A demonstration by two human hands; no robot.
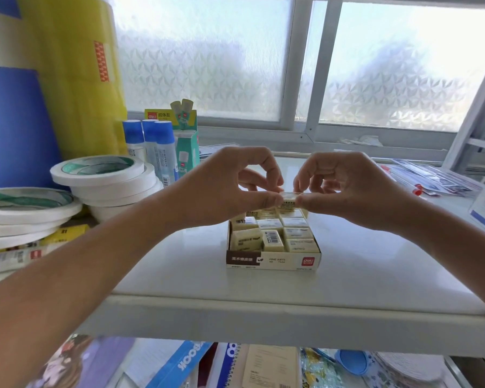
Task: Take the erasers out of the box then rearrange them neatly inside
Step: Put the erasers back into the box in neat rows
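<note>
Pinching one eraser (pixel 288 196) — both hands, left hand (pixel 230 186), right hand (pixel 347 189)

Both bare forearms reach forward from the lower corners and meet at the middle. The left hand (pixel 230 183) has its fingers curled, thumb and forefinger pinching one end of an eraser (pixel 288 196). The right hand (pixel 347 189) mirrors it, fingers curled, thumb and forefinger pinching the other end, the fingertips nearly touching.
</note>
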